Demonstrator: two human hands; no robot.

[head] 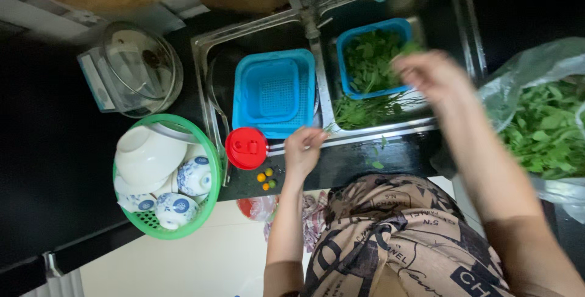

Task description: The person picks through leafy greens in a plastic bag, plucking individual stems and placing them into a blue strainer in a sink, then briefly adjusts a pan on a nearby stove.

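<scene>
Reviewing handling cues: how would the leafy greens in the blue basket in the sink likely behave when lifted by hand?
The leafy greens look thin-stemmed and loose, so they would probably flop and dangle. Some already trail over the blue basket, and bits lie on the counter, so strands likely drop. They seem light; the right hand is at the pile.

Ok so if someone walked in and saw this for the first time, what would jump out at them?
Probably the two bright blue baskets in the steel double sink: an empty one on the left, and one full of leafy greens on the right, where the right hand hovers. Next, the red lid on the dark counter by the left hand, and the green basket of white and blue bowls at far left.
</scene>
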